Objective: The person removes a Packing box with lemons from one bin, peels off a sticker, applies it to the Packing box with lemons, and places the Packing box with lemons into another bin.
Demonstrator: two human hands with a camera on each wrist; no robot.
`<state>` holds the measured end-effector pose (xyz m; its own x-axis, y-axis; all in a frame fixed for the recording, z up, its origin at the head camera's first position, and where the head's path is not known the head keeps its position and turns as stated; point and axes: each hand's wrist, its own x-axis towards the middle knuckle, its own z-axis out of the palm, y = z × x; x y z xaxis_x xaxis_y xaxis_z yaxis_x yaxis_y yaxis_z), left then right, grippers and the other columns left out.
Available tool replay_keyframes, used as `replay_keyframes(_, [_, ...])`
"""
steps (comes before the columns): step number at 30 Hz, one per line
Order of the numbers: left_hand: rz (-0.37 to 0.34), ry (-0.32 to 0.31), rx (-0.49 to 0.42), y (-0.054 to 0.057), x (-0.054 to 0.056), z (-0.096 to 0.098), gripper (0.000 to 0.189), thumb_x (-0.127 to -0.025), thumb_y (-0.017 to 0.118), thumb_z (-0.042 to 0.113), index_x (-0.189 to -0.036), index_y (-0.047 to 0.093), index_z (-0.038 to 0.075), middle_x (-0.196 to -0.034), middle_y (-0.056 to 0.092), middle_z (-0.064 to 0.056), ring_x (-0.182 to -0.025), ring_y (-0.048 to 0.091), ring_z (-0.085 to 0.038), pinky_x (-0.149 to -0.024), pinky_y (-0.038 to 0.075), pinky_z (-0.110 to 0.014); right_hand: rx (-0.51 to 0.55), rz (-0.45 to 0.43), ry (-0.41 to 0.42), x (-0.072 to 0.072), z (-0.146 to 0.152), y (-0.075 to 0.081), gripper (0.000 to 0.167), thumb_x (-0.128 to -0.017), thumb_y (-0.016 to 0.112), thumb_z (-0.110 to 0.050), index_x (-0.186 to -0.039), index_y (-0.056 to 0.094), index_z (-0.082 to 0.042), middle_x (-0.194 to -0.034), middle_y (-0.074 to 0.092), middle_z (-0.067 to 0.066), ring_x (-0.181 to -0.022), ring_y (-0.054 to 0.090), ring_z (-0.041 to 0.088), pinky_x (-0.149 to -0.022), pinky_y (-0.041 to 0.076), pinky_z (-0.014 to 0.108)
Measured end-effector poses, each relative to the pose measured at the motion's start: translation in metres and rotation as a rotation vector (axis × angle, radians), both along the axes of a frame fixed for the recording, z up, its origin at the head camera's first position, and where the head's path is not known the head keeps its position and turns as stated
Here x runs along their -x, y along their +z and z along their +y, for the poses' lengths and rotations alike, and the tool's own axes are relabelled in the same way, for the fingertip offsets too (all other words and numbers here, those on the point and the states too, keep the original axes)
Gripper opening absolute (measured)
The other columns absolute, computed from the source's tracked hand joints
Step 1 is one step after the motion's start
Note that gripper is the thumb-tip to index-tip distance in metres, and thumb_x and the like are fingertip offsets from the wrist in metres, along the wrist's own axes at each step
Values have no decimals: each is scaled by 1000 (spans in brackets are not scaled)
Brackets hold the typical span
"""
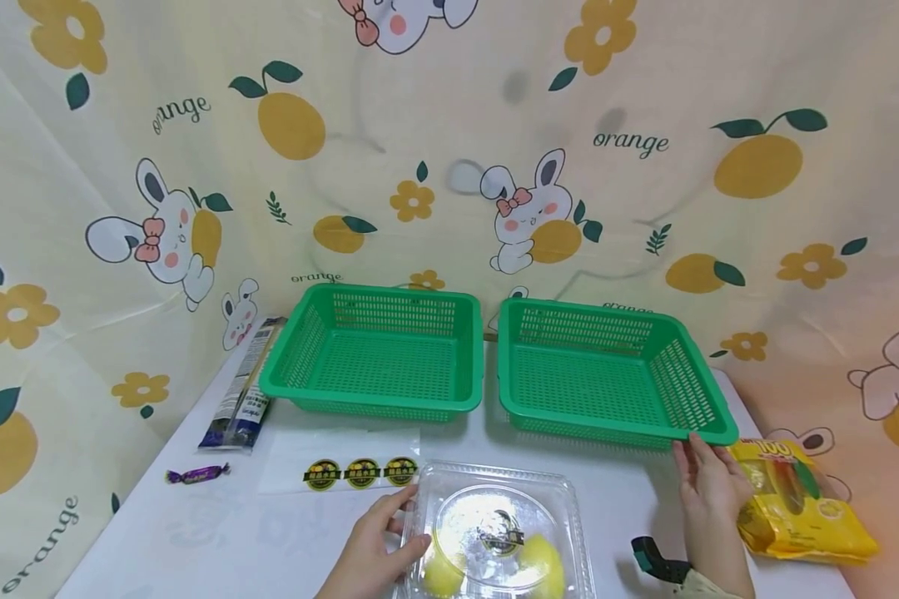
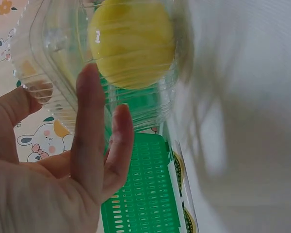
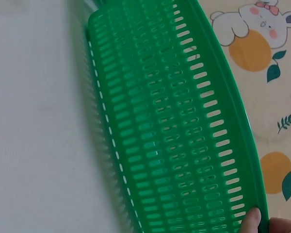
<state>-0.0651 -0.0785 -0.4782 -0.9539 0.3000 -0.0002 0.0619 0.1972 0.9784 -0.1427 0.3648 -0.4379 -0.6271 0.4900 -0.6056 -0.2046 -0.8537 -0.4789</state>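
A clear plastic clamshell box (image 1: 562, 507) with yellow round fruit (image 1: 541, 566) inside stands at the table's near edge, a dark round label on its lid. My left hand (image 1: 378, 545) holds its left side; the left wrist view shows the fingers along the clear wall, beside one yellow fruit (image 2: 133, 43). At the right, my right hand (image 1: 712, 495) pinches the front right corner of the right green basket (image 1: 592, 428). In the right wrist view, fingertips (image 3: 252, 219) lie against the rim of that basket (image 3: 237, 126). The basket holds nothing.
Another green basket (image 1: 389, 403) stands to the left. A sheet of round labels (image 1: 361, 472) lies in front of it, with a purple-wrapped candy (image 1: 198, 474) and a long packet (image 1: 240, 395) farther left. A yellow pack (image 1: 805, 507) sits at the right edge.
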Motion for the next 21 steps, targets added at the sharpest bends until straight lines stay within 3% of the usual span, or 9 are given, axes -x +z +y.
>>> replay_keyframes(8, [-4, -7, 11, 1, 5, 2, 65, -89, 73, 14, -142, 44, -9, -126, 52, -21, -88, 57, -11, -50, 58, -27, 1, 3, 17, -1, 2, 0, 55, -77, 80, 7, -124, 65, -19, -118, 60, -5, -110, 64, 12, -82, 59, 29])
replay_keyframes(16, [-39, -4, 26, 17, 19, 4, 67, -87, 75, 11, -145, 44, -6, -116, 53, -15, -89, 51, -18, -50, 59, -31, -9, 6, 20, -1, 2, -1, 55, -78, 80, 4, -125, 66, -19, -120, 61, -5, -112, 63, 12, -81, 59, 29])
replay_keyframes(21, [4, -12, 16, 32, 30, 5, 64, -88, 75, 10, -142, 47, -7, -119, 55, -17, -93, 52, -24, -50, 59, -33, -16, 1, 26, -1, 2, -1, 53, -78, 80, 4, -124, 66, -20, -126, 57, -6, -119, 58, 11, -82, 59, 28])
